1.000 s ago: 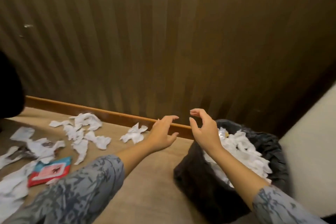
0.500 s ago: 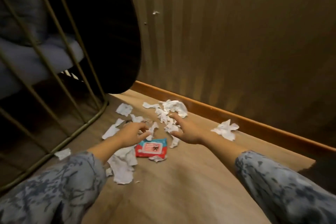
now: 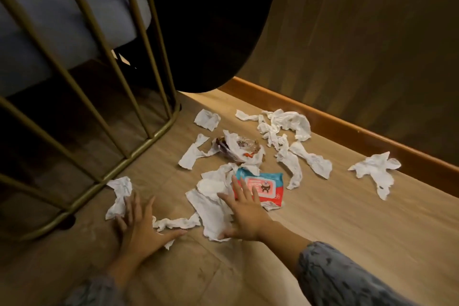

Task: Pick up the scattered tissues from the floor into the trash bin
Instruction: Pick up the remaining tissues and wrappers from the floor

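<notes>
Both hands are down flat on the wooden floor [image 3: 335, 218] here. The left hand [image 3: 141, 227] has its fingers [image 3: 129, 208] spread wide, fingertips touching a crumpled tissue [image 3: 120, 195] that lies just beside the gold wire frame [image 3: 139, 154]. The right hand [image 3: 244, 218] is spread out too, palm resting on a big flattened tissue [image 3: 211, 213], with the fingertips reaching onto a red and blue wipes pack [image 3: 263, 185]. Neither hand is pinching anything. A thin twisted tissue [image 3: 176, 223] lies between the two hands. More tissues [image 3: 285, 129] are scattered further out toward the baseboard [image 3: 347, 131], plus one lone tissue [image 3: 377, 171] off to the right and a clear plastic wrapper [image 3: 238, 148] in the middle of the mess. No trash bin in this view.
</notes>
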Tool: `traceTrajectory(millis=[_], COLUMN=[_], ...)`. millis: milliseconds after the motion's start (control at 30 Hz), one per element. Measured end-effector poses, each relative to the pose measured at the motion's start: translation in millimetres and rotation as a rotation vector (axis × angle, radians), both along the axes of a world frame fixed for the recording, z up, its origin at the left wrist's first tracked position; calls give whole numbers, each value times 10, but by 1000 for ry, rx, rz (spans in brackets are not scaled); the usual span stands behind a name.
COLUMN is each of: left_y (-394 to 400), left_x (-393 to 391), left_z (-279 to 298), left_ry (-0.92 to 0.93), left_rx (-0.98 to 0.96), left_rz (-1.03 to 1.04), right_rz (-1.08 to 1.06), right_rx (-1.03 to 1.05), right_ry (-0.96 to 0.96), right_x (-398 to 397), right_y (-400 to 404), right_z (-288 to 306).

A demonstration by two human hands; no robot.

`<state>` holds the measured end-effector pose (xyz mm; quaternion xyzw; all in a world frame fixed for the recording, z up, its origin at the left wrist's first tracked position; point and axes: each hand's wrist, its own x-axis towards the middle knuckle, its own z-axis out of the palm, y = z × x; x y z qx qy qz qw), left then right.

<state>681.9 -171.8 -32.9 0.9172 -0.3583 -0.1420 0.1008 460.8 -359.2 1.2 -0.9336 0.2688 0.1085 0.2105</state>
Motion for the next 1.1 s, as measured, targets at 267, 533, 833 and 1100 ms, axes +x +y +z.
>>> traceTrajectory(millis=[267, 533, 833, 1100], left_y=[22, 14, -328, -261], left_x=[94, 20, -272, -714], left_z=[-442, -385, -445, -578], left_ry=[-78, 4, -61, 180], left_rx=[-426, -657, -578, -567], left_rz=[343, 459, 239, -160], right_rz=[7, -14, -337, -48], right_rx=[-93, 55, -30, -259], right_ry=[5, -585, -541, -432], right_x=[531, 50, -287, -720], right_y=[18, 551, 521, 712], right_z=[-461, -756, -693, -800])
